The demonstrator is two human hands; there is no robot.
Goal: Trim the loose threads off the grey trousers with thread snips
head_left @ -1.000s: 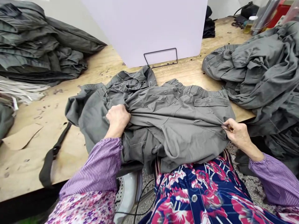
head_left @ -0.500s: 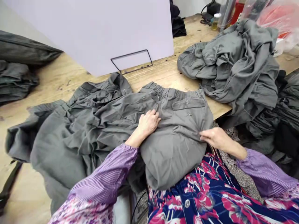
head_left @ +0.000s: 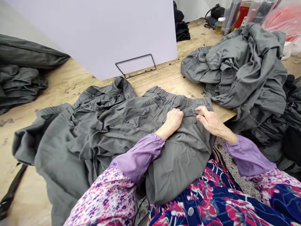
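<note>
Grey trousers (head_left: pixel 178 169) with a gathered elastic waistband (head_left: pixel 182 101) lie across the table edge and hang toward my lap. Just below the waistband is a pocket flap (head_left: pixel 189 110), with a button (head_left: pixel 194 121) under it. My left hand (head_left: pixel 174 121) is closed with curled fingers at the flap's left end; its fingertips are hidden. At the right end, my right hand (head_left: pixel 209 121) has thumb and forefinger on the flap's edge in a pinch. More crumpled grey trousers (head_left: pixel 68 141) lie to the left, touching this pair.
A pile of grey garments (head_left: pixel 244 69) is heaped at the right. Behind stands a white board (head_left: pixel 113 34) with a black wire stand (head_left: pixel 136 66). A small jar (head_left: pixel 220 25) and plastic bags (head_left: pixel 282 22) sit at the far right. A black strap (head_left: pixel 11 191) lies front left.
My left hand has moved right and up to the flap. My right hand has left the side of the trousers and come up to the flap's right end.
</note>
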